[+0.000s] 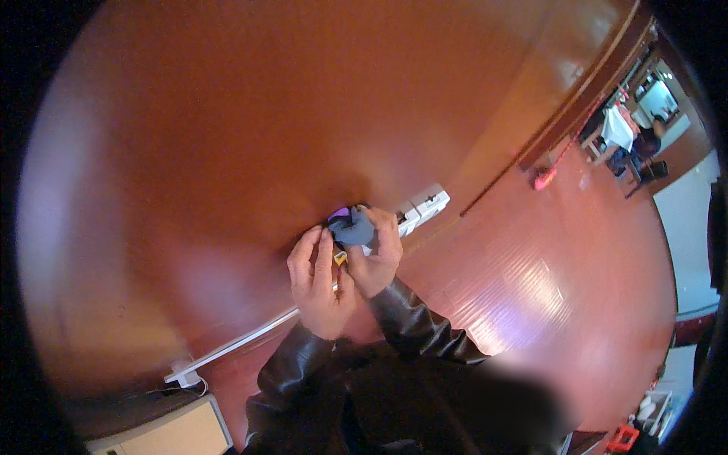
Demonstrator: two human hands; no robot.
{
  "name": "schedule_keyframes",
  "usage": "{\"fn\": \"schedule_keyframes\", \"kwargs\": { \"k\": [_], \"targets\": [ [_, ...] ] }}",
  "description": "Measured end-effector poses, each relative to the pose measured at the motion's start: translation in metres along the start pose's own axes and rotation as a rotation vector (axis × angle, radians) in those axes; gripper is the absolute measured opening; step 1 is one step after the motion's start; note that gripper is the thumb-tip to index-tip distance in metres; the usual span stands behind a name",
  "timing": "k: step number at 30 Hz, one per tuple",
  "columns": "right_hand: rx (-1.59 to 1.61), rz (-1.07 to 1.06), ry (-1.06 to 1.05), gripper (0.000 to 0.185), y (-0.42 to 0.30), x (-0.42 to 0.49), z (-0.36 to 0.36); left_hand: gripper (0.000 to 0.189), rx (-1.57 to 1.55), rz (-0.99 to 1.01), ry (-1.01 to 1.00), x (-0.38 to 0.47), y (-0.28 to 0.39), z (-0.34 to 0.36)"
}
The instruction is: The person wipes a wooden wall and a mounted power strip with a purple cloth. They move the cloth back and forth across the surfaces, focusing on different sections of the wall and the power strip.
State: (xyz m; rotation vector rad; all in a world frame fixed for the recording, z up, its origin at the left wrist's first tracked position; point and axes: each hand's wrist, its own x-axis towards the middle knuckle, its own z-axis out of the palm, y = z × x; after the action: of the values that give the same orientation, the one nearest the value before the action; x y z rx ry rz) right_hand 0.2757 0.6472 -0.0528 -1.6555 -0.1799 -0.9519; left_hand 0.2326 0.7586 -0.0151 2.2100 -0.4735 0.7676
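A small roundish grey item [352, 228] with a dark rim and a purple patch is between my two hands, close to a brown wooden panel. My right hand [378, 256] grips it from the right, thumb below and fingers curled over its far edge. The fingertips of my left hand [321, 290] press on its left edge. Between the hands a small yellow piece [340, 258] shows, partly hidden by the fingers. White box-like units [432, 203] bearing print stand in a row just right of my right hand. What exactly the grey item is cannot be made out.
The glossy brown panel [273, 114] fills the upper view. A white strip [244, 335] runs along its lower edge to a white fitting with a cord. A beige-topped piece of furniture [176, 429] stands lower left. Across the reddish floor [591, 273] are a pink mop [545, 178] and a seated person [645, 142].
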Motion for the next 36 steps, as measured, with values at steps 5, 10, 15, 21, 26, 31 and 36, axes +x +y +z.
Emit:
{"fn": "schedule_keyframes", "kwargs": {
  "k": [5, 10, 15, 21, 26, 31, 36],
  "targets": [
    [-0.05, 0.047, 0.032, 0.052, -0.003, -0.018, 0.009, 0.061, -0.049, 0.008, -0.054, -0.014, -0.012, -0.014],
    [-0.084, 0.018, 0.025, 0.05, 0.0, -0.013, 0.008, 0.063, -0.059, -0.03, -0.078, -0.015, -0.013, -0.021],
    [-0.066, 0.008, -0.022, 0.047, 0.009, -0.008, -0.001, 0.063, -0.015, -0.072, -0.046, -0.012, -0.007, -0.017],
    [0.117, 0.178, 0.11, 0.056, 0.047, 0.011, -0.027, 0.061, 0.099, -0.173, -0.003, -0.011, 0.004, -0.003],
    [0.317, 0.257, 0.271, 0.027, 0.102, 0.042, -0.07, 0.059, 0.143, -0.193, 0.088, -0.012, 0.01, 0.012],
    [0.473, 0.373, 0.336, 0.017, 0.131, 0.058, -0.096, 0.059, 0.211, -0.203, 0.09, -0.011, 0.016, 0.015],
    [0.446, 0.376, 0.378, 0.019, 0.111, 0.065, -0.084, 0.062, 0.186, -0.219, 0.073, -0.011, 0.02, 0.01]
  ]
}}
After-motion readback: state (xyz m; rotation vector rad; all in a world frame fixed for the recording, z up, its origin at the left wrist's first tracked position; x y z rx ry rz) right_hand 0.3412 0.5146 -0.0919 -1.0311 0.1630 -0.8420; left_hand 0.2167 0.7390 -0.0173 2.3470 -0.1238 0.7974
